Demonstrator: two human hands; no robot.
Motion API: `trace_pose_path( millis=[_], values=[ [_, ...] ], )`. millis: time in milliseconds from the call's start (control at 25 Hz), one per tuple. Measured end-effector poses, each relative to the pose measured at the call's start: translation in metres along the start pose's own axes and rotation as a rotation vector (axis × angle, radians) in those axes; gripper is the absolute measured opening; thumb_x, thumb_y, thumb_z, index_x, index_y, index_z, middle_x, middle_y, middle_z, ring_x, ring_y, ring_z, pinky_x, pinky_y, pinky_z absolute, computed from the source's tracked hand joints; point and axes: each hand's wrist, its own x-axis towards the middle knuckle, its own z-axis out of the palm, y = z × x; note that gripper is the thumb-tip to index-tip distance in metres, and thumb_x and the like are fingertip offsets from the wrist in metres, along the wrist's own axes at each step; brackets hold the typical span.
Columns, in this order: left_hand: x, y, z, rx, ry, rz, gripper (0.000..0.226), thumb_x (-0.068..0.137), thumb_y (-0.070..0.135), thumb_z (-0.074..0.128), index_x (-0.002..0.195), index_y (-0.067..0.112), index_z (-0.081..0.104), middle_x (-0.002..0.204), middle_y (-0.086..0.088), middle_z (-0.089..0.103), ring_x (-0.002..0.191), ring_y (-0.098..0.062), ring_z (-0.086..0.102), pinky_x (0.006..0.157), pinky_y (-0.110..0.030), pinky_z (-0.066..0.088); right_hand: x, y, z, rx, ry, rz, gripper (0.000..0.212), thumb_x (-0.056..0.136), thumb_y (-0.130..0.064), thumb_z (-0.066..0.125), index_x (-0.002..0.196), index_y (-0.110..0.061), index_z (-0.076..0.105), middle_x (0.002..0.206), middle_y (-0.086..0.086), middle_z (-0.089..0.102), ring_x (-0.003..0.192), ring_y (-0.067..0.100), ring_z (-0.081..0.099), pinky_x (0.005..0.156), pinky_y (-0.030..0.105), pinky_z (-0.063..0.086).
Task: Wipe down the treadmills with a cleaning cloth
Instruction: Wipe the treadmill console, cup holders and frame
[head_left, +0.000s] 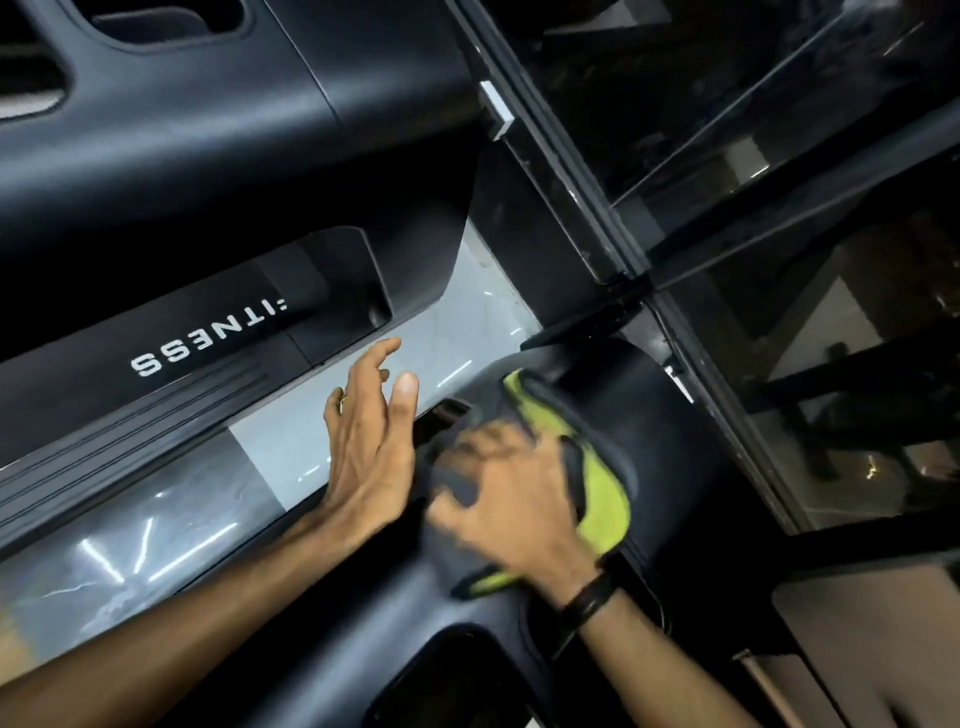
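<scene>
A black treadmill console (675, 431) fills the lower middle of the head view. My right hand (511, 499) presses a grey and lime-green cleaning cloth (602, 483) onto its curved top, fingers curled over the bunched fabric. My left hand (371, 436) hovers just left of the cloth with straight, spread fingers and holds nothing. A black band sits on my right wrist.
A second black treadmill (171, 171) with white lettering (208, 340) lies at upper left. Pale glossy floor (156, 535) shows between the two machines. Dark window frames and glass (779, 218) run along the right side.
</scene>
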Motion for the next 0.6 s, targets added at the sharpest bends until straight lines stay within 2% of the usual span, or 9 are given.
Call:
trace_pose_path(
  millis=[80, 160, 200, 240, 320, 360, 440, 480, 600],
  values=[
    [-0.006, 0.000, -0.005, 0.015, -0.022, 0.015, 0.061, 0.090, 0.061, 0.021, 0.141, 0.033, 0.040, 0.111, 0.021, 0.051, 0.108, 0.031, 0.030, 0.115, -0.050, 0.024, 0.033, 0.066, -0.019, -0.085, 0.091, 0.298, 0.045, 0.079, -0.056, 0.048, 0.100, -0.026, 0.075, 0.110, 0.003, 0.069, 0.112, 0.028, 0.059, 0.096, 0.049, 0.036],
    [-0.015, -0.002, -0.009, 0.037, -0.023, 0.024, 0.059, 0.091, 0.060, 0.022, 0.139, 0.033, 0.042, 0.100, 0.024, 0.049, 0.105, 0.028, 0.035, 0.114, -0.052, 0.026, 0.055, 0.116, -0.037, -0.140, 0.041, 0.600, 0.049, 0.085, -0.055, 0.052, 0.122, -0.027, 0.068, 0.128, 0.007, 0.059, 0.124, 0.031, 0.046, 0.099, 0.050, 0.035],
    [-0.018, -0.003, -0.010, 0.043, -0.018, 0.025, 0.059, 0.091, 0.059, 0.022, 0.138, 0.031, 0.043, 0.091, 0.022, 0.049, 0.100, 0.024, 0.040, 0.112, -0.054, 0.028, 0.056, 0.117, -0.034, -0.173, 0.033, 0.651, 0.050, 0.084, -0.056, 0.053, 0.123, -0.028, 0.066, 0.127, 0.008, 0.056, 0.123, 0.032, 0.044, 0.096, 0.050, 0.036],
    [-0.020, -0.003, -0.010, 0.046, -0.014, 0.026, 0.059, 0.092, 0.059, 0.022, 0.137, 0.029, 0.045, 0.081, 0.019, 0.047, 0.093, 0.020, 0.045, 0.110, -0.056, 0.031, 0.047, 0.097, -0.027, -0.225, 0.050, 0.635, 0.049, 0.081, -0.057, 0.053, 0.116, -0.027, 0.068, 0.121, 0.009, 0.057, 0.117, 0.033, 0.045, 0.090, 0.049, 0.037],
    [-0.023, -0.003, -0.009, 0.049, -0.011, 0.034, 0.059, 0.092, 0.059, 0.023, 0.136, 0.027, 0.048, 0.070, 0.017, 0.042, 0.081, 0.014, 0.049, 0.106, -0.060, 0.034, 0.006, 0.031, 0.001, -0.146, 0.125, 0.440, 0.046, 0.070, -0.058, 0.054, 0.101, -0.027, 0.068, 0.108, 0.004, 0.055, 0.104, 0.030, 0.047, 0.080, 0.046, 0.034],
    [-0.024, -0.003, -0.007, 0.046, -0.012, 0.042, 0.059, 0.092, 0.059, 0.023, 0.134, 0.027, 0.049, 0.068, 0.016, 0.042, 0.079, 0.013, 0.049, 0.104, -0.061, 0.035, -0.021, 0.003, 0.015, -0.073, 0.156, 0.289, 0.045, 0.067, -0.058, 0.055, 0.100, -0.030, 0.066, 0.106, 0.000, 0.054, 0.101, 0.028, 0.047, 0.078, 0.045, 0.031],
    [-0.027, -0.002, -0.004, 0.049, -0.021, 0.070, 0.057, 0.093, 0.059, 0.023, 0.133, 0.028, 0.049, 0.065, 0.016, 0.042, 0.078, 0.013, 0.050, 0.103, -0.062, 0.036, -0.041, 0.005, 0.015, -0.023, 0.174, 0.175, 0.045, 0.067, -0.059, 0.056, 0.105, -0.035, 0.064, 0.109, -0.004, 0.054, 0.103, 0.024, 0.048, 0.080, 0.044, 0.031],
    [-0.028, -0.002, -0.004, 0.057, -0.022, 0.087, 0.056, 0.094, 0.058, 0.023, 0.133, 0.027, 0.050, 0.064, 0.016, 0.041, 0.077, 0.013, 0.050, 0.102, -0.062, 0.037, -0.029, 0.030, 0.004, -0.018, 0.214, 0.240, 0.046, 0.069, -0.057, 0.056, 0.108, -0.035, 0.066, 0.110, -0.003, 0.056, 0.105, 0.026, 0.049, 0.081, 0.045, 0.034],
    [-0.033, -0.007, -0.008, 0.062, -0.005, 0.104, 0.055, 0.097, 0.056, 0.025, 0.133, 0.025, 0.051, 0.059, 0.016, 0.038, 0.070, 0.010, 0.050, 0.097, -0.063, 0.037, 0.018, 0.117, -0.028, -0.077, 0.238, 0.777, 0.049, 0.082, -0.051, 0.057, 0.124, -0.027, 0.062, 0.126, 0.012, 0.054, 0.121, 0.036, 0.044, 0.094, 0.051, 0.037]
  ],
)
